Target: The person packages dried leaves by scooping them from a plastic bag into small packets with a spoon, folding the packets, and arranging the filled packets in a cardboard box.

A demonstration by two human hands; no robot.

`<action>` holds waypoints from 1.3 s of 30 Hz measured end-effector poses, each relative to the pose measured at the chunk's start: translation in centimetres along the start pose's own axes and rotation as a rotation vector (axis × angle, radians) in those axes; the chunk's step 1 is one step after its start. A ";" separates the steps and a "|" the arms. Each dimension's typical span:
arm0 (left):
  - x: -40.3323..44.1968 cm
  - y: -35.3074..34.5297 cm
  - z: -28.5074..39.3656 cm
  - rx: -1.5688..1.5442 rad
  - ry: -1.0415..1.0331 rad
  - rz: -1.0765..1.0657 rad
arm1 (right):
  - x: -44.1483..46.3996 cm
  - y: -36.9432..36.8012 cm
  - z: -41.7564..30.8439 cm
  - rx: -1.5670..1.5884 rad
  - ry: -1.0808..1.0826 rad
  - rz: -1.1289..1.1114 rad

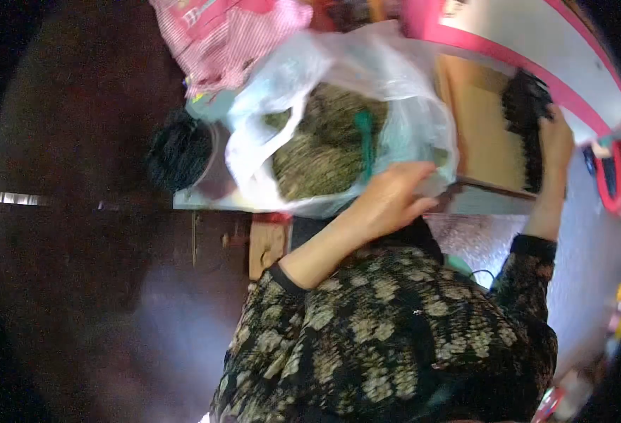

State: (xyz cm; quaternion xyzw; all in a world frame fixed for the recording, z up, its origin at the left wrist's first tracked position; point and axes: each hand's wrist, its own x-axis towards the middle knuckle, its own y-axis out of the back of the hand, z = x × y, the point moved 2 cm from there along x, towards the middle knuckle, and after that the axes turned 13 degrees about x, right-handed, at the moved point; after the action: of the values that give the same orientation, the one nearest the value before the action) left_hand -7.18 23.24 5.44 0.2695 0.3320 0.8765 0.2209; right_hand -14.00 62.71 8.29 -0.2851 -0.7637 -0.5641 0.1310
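Note:
A white plastic bag [412, 92] stands with its mouth spread, full of a dried, greenish-brown leafy or shredded material [317, 155]. In it sits a green plastic tool [364, 137], perhaps a scoop; its lower end is hidden. My left hand [395, 197] is at the bag's near right rim, thumb and fingers apart, holding nothing I can see. Farther right, my right hand [556, 137] grips the edge of a dark black bundle [525, 106] at the right side of an open cardboard box [476, 127]. Blur hides the bundle's kind and some fingertips.
Left of the bag is a round container [180, 151] with dark contents. Pink striped cloth [233, 42] lies behind. A white and pink surface [515, 32] curves along the back right, with a red-rimmed item [612, 180] at the far right. Below is a wooden piece [266, 247].

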 end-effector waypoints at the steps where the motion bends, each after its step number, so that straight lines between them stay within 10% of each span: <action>1: -0.1 0.6 0.3 0.003 -0.017 0.009 | -0.2 0.7 -1.3 0.021 -0.022 -0.050; 16: -14.1 15.7 -4.3 0.521 0.427 0.748 | -12.1 0.4 -21.9 0.766 0.111 -0.230; 25: -12.8 21.7 -12.0 0.987 0.537 0.649 | -17.6 -0.3 -26.6 0.892 0.490 -0.530; 39: -5.4 23.8 -20.1 1.467 0.716 0.275 | -18.7 -0.7 -27.2 0.968 0.506 -0.522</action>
State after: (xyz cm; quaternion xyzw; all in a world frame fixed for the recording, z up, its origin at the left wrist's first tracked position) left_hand -20.48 -5.38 7.62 0.0881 0.8339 0.4894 -0.2393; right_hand -2.75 31.76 6.90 0.1468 -0.9235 -0.2164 0.2807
